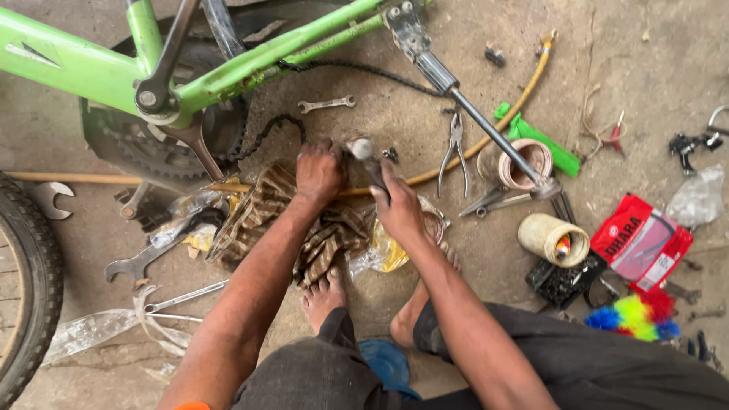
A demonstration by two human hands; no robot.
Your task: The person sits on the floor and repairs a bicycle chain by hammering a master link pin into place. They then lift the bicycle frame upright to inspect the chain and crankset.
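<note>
My left hand (319,171) is closed, knuckles up, pressing down on something small on a striped brown rag (262,205) on the concrete floor; what it grips is hidden. My right hand (395,205) grips the handle of a hammer, whose metal head (360,146) sits just right of my left hand. A loose bicycle chain (273,129) runs from the green bicycle frame (250,64) down toward my left hand. My bare feet rest below the rag.
Pliers (454,152), a small spanner (326,103), big spanners (137,262), a yellow hose (524,95), a roll of tape (553,239), a red packet (640,241), a green tool (535,137), a tyre (26,288) and plastic bags lie around.
</note>
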